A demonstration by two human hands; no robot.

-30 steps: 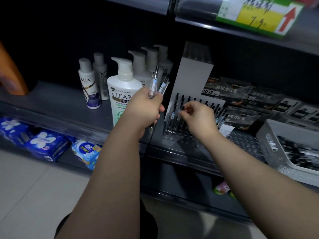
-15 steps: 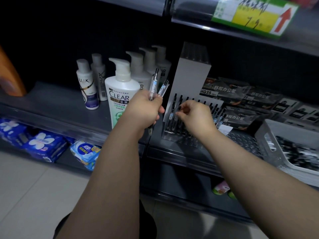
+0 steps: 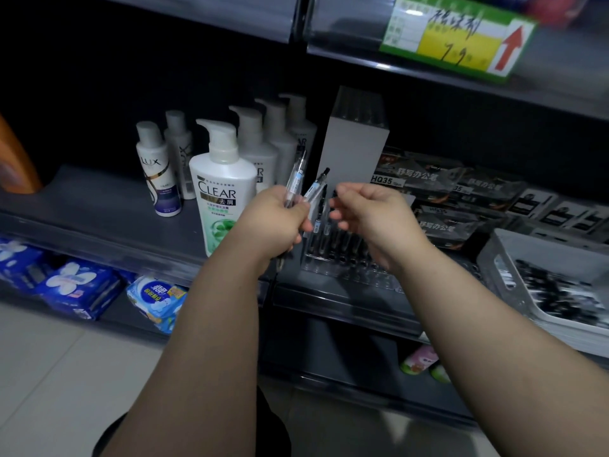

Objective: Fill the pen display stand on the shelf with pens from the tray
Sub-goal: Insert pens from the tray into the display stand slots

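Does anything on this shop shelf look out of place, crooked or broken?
Nothing stands out. The white pump shampoo bottles stand upright, the clear plastic pen display stand holds its pens in tidy rows, and the grey plastic tray shows no spill. The left hand grips clear pens, fanned apart.

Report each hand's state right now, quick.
Left hand: holding a few pens.
Right hand: fingers curled, close to those pens; cannot tell whether it pinches anything.
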